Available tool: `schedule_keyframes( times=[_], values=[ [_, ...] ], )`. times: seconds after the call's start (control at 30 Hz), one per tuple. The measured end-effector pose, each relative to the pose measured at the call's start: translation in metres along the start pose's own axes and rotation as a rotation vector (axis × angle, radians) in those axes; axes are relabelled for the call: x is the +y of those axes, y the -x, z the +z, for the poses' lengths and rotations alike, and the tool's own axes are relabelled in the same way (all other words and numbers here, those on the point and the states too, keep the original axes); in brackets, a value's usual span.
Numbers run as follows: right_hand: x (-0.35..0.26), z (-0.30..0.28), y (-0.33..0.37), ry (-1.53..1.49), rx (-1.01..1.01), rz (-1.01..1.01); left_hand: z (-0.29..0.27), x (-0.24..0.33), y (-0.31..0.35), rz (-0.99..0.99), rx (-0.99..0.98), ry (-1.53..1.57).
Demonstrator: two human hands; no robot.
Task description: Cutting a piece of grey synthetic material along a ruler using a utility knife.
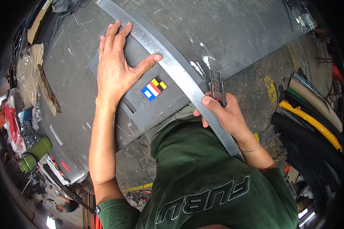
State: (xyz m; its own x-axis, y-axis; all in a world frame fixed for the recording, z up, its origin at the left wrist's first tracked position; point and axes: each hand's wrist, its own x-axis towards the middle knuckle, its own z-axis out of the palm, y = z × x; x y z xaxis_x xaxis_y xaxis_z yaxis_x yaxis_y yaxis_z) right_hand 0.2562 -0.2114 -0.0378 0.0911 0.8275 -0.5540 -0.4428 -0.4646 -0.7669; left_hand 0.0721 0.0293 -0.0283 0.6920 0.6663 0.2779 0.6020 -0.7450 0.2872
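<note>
A dark grey sheet of material lies on the worktable near its front edge, with a small colourful checked and striped patch and a narrow slot on it. Across the sheet runs a long steel ruler, slanting from far left to near right. My left hand rests spread on the sheet, fingertips and thumb against the ruler's left edge. My right hand grips the ruler near its close end, thumb on top and fingers beneath. That same hand also holds a utility knife, its blade pointing away from me.
The scratched grey worktable ends in an edge close to my body. Rolled materials, one of them yellow, stand at the right. On the left lie a wooden stick, clear plastic and a green roll. Another person shows at lower left.
</note>
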Motion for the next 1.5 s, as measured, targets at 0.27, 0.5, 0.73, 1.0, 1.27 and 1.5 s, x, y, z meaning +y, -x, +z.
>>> schedule_keyframes(
  times=[0.27, 0.5, 0.73, 1.0, 1.27, 1.5],
  values=[
    [-0.0046, 0.0015, -0.0006, 0.046, 0.001, 0.002, 0.0000, -0.0008, 0.0004, -0.006, -0.001, 0.000],
    [-0.0071, 0.0069, 0.0017, 0.060, 0.045, -0.021, -0.0028, 0.0031, -0.0005, -0.031, -0.016, 0.035],
    [-0.0016, 0.0057, 0.0012, 0.049, 0.050, -0.041, -0.0002, -0.0017, 0.0023, -0.032, -0.024, 0.006],
    [-0.0018, 0.0054, 0.0000, 0.052, 0.042, -0.040, -0.0013, -0.0014, 0.0012, -0.030, -0.034, 0.000],
    [-0.0004, 0.0057, 0.0001, 0.030, 0.049, -0.047, -0.0002, -0.0002, 0.0021, -0.049, -0.035, 0.026],
    [-0.0018, 0.0063, 0.0009, 0.042, 0.051, -0.037, 0.0009, -0.0020, 0.0016, -0.033, -0.028, 0.001]
  ],
)
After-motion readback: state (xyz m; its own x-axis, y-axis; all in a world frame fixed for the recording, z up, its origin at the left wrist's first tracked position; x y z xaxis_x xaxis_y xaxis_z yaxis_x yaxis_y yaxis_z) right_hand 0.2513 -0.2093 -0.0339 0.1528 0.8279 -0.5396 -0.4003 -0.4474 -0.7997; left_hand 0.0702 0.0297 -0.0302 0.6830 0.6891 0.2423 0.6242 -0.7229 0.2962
